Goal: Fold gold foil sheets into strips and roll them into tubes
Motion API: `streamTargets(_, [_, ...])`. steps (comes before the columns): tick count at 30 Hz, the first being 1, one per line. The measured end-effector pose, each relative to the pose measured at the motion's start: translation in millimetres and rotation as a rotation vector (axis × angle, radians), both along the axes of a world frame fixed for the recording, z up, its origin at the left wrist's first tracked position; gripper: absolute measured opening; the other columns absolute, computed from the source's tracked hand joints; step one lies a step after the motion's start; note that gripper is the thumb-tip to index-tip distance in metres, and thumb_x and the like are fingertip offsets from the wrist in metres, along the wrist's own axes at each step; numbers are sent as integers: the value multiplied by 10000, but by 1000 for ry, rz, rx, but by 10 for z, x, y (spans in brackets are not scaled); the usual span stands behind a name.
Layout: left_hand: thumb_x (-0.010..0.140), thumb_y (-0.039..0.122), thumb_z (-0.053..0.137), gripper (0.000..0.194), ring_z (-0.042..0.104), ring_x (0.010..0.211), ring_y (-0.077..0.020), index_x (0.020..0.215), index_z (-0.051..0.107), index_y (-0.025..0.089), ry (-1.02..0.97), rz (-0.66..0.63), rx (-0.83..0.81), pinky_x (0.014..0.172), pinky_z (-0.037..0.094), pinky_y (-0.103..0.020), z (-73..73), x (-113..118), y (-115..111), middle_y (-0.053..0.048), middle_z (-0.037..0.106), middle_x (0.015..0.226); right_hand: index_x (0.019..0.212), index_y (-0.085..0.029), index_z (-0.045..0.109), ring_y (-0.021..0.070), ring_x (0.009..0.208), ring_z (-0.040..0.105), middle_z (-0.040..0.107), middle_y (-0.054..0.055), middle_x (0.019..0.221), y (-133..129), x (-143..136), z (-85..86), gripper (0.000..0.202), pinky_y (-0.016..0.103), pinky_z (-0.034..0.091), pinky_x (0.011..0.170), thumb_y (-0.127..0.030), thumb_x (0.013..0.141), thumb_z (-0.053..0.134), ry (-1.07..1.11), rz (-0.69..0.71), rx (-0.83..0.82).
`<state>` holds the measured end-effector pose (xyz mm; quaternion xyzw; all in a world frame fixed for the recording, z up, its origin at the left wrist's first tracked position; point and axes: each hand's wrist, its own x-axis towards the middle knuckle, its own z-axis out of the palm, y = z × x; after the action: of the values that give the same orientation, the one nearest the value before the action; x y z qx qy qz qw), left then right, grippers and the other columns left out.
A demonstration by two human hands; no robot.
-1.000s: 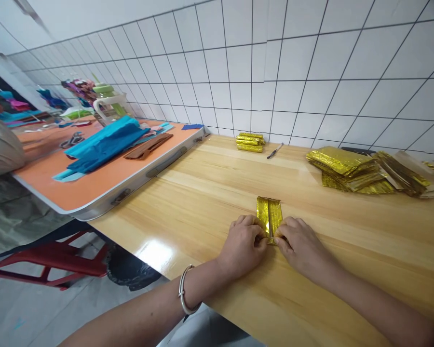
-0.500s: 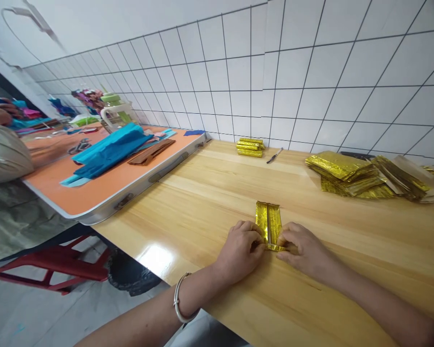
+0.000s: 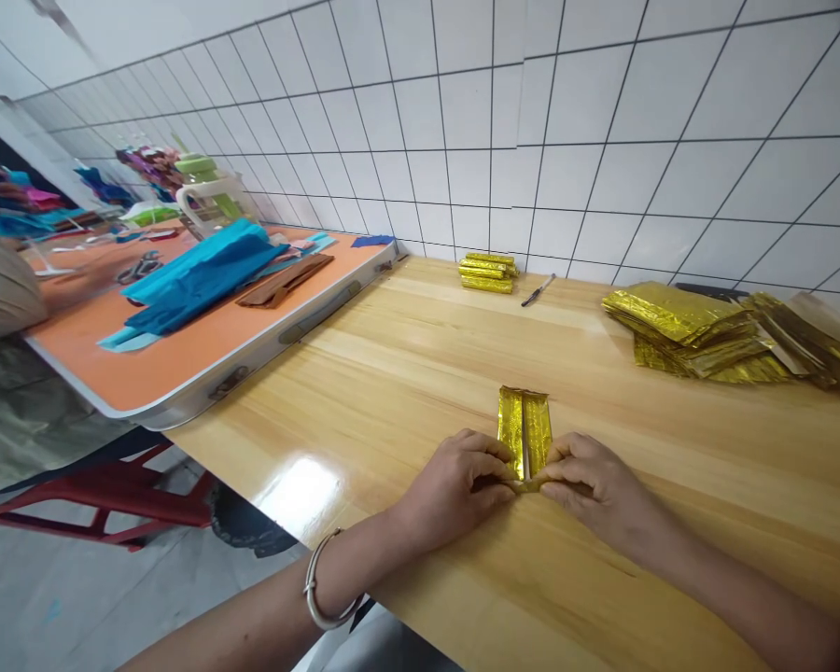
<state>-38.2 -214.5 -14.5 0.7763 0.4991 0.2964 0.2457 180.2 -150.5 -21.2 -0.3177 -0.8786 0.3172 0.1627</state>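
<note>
A piece of gold foil paper [image 3: 511, 420] lies on the wooden table in front of me, its two sides folded in so they almost meet along a pale middle slit. My left hand [image 3: 458, 485] pinches the near left corner of the paper between thumb and fingers. On the other side, my right hand [image 3: 592, 490] pinches the near right corner. Between my fingertips the near edge is turned up into a narrow fold. The far edge lies free and curls slightly.
Rolled gold foil pieces [image 3: 488, 273] and a pen [image 3: 538, 290] lie near the tiled wall. Stacked gold foil sheets [image 3: 672, 317] are at the right. An orange folding table [image 3: 182, 369] holds blue paper [image 3: 203, 280] and brown strips [image 3: 287, 282]. A person [image 3: 4, 289] sits at far left, by a red stool [image 3: 112, 499].
The near edge of the gold foil paper is turned over a little further under my fingers. Both hands keep their pinch. The whole view has shifted slightly.
</note>
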Motion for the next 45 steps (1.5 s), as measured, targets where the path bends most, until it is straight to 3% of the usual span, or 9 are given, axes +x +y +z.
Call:
streamTargets(6, [845,236,581,100,562,907,-164,849,679,212,6,66,-9,839,429,-311,-37,14,18,-27,647,979,731,-228,655,179,789,532,586,42,831,-73,-83,24,221,321,443,686,-264,869,486,26,-98,39])
streamTargets(16, [777,205,594,115,531,861,-181,669,587,166,157,202,35,786,421,-322,-18,119,41,-48,592,904,716,-207,576,192,781,504,562,37,798,-88,-146,-8,99,330,407,693,-167,784,515,-30,-165,187])
streamTargets(36, [746,189,626,122,489,869,-190,723,506,183,129,259,4,740,409,-313,4,127,5,-42,544,894,660,-214,472,190,760,487,527,33,802,-84,-135,-10,121,319,393,655,-208,754,547,-112,-183,185])
streamTargets(39, [799,150,554,48,490,910,-186,816,553,195,190,206,65,765,393,-309,41,154,-34,-46,554,974,687,-215,473,193,765,481,519,31,797,-88,-127,-24,107,327,393,670,-197,755,553,-124,-185,206])
streamTargets(45, [901,199,468,178,500,918,-189,1040,576,217,478,-80,172,796,365,-334,103,198,-125,-37,599,942,757,-221,489,205,809,489,529,37,852,-103,-108,-77,82,343,402,698,-171,754,554,-111,-201,218])
